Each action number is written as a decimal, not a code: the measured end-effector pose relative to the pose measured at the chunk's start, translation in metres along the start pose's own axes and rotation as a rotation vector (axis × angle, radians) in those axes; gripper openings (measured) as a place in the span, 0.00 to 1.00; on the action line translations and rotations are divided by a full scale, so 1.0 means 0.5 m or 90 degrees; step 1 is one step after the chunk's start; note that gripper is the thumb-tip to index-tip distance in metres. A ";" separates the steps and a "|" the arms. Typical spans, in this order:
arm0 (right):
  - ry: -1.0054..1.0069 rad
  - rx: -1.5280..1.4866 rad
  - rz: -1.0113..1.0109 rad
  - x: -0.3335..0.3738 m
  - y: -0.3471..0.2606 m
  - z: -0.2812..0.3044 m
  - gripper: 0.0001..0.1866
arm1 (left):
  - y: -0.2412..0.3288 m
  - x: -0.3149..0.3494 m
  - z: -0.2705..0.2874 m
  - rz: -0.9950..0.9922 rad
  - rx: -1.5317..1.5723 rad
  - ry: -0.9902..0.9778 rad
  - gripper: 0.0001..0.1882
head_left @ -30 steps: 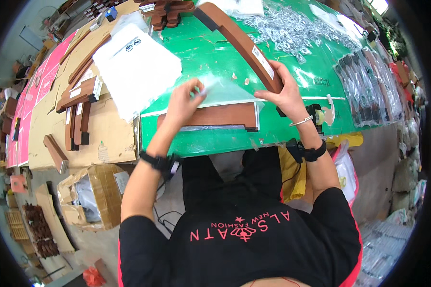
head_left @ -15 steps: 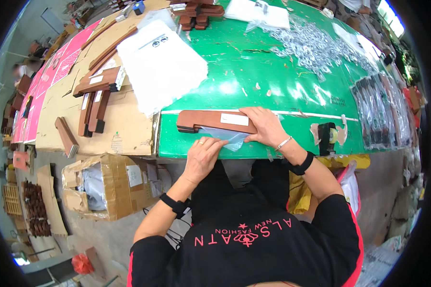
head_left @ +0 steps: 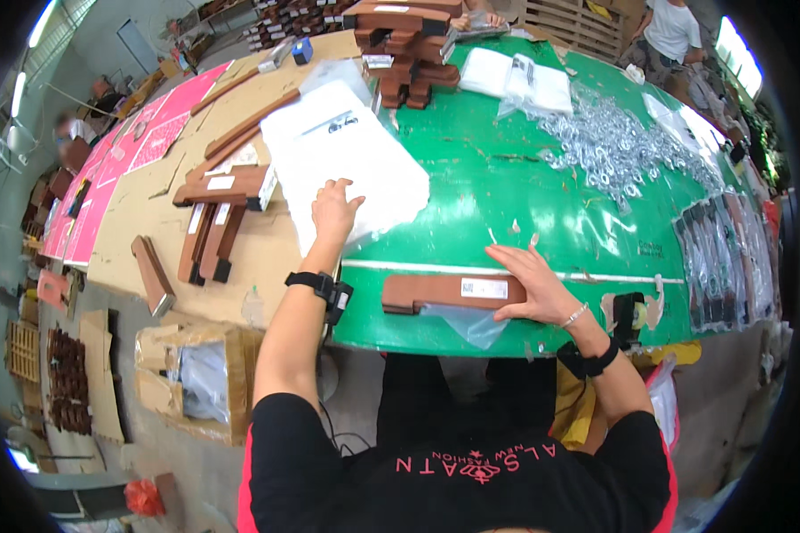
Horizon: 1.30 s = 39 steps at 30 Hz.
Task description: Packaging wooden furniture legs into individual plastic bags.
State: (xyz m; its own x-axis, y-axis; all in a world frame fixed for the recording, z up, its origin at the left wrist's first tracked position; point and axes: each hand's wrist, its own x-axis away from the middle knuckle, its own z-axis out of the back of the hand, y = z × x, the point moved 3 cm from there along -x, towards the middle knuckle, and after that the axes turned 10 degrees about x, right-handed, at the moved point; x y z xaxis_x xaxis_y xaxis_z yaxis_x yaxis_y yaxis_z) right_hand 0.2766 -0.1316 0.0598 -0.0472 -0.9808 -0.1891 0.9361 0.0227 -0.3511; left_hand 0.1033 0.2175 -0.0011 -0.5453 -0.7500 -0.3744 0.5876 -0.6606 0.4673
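Over the stack of white plastic bags my left hand reaches out with its fingers apart, holding nothing; whether its fingertips touch the top bag, I cannot tell. A flat reddish-brown wooden piece with a white label lies lengthwise near the front edge of the green table. My right hand rests around its right end, fingers and thumb spread on either side rather than closed. A clear plastic bag sticks out from under the piece toward me.
More brown wooden pieces lie on cardboard at left, others are piled at the back. Metal rings and bagged pieces lie at right, with a tape dispenser nearer. An open carton stands below the table.
My left hand has left the bag at the piece's near edge and moved up and left over the white bags. My right hand stays at the piece's right end, its fingers now spread wider.
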 end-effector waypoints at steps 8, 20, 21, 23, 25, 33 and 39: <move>0.098 -0.131 -0.140 0.004 0.041 0.038 0.30 | -0.019 -0.068 -0.059 0.005 0.059 -0.162 0.09; 0.202 -0.384 -0.226 -0.030 0.024 0.014 0.17 | 0.128 -0.145 0.229 -0.144 0.336 0.288 0.10; 0.210 -0.386 -0.227 -0.040 0.016 0.003 0.17 | 0.149 -0.118 0.206 -0.175 0.302 0.252 0.10; 0.155 -0.500 -0.191 -0.068 -0.031 -0.037 0.14 | 0.119 -0.061 0.151 -0.163 0.146 0.133 0.09; 0.096 -0.507 -0.139 -0.102 -0.067 -0.070 0.14 | 0.062 0.010 0.097 -0.117 0.026 0.038 0.09; 0.014 -0.703 -0.217 -0.226 -0.090 -0.140 0.21 | 0.102 0.004 0.170 0.024 0.345 0.035 0.13; 0.121 -0.669 -0.127 -0.344 -0.119 -0.209 0.43 | 0.107 0.032 0.154 -0.017 0.320 -0.027 0.12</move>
State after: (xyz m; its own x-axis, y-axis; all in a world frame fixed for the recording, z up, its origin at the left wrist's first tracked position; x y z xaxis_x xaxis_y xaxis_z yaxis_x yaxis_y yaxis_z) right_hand 0.1927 0.0558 0.0173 -0.3039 -0.9410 -0.1486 0.1428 0.1092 -0.9837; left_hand 0.0796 0.1728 0.0796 -0.5862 -0.7243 -0.3631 0.2181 -0.5727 0.7903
